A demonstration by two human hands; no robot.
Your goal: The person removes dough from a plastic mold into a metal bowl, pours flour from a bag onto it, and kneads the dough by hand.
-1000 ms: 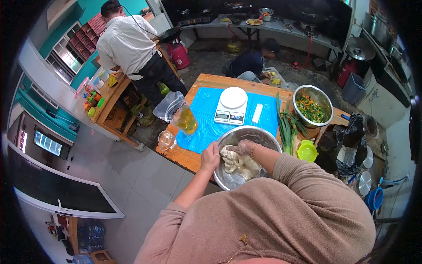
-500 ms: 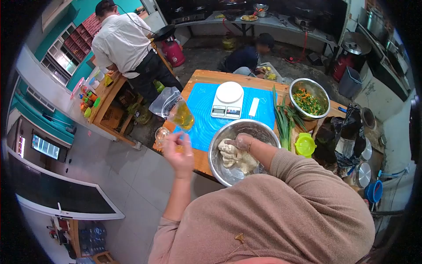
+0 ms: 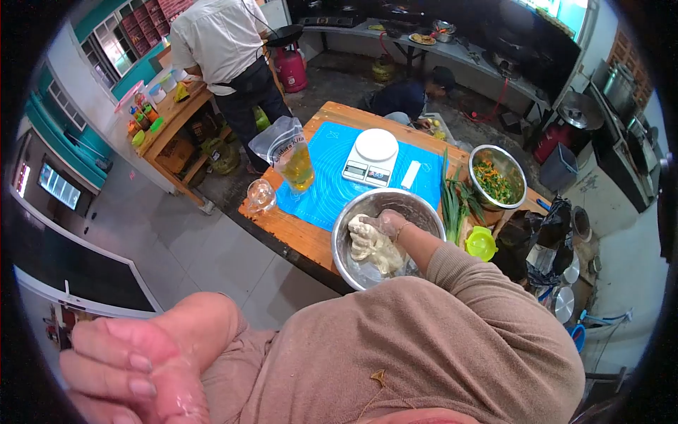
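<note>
Metal bowl (image 3: 424, 212): right hand (image 3: 390, 223) angled down onto dough (image 3: 371, 245), grip unclear; left hand (image 3: 145, 362) held well apart, fingers loosely bent.

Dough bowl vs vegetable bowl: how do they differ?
The dough bowl looks larger and sits nearer the person; the vegetable bowl looks smaller and lies farther off.
The dough bowl contains pale dough, the vegetable bowl green and orange pieces.
The right hand is in the dough bowl; no hand is in the vegetable bowl.
Both are round and metallic-looking.

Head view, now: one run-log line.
right hand: on dough in metal bowl | left hand: apart from bowl, near camera | kitchen scale: on blue mat
</note>
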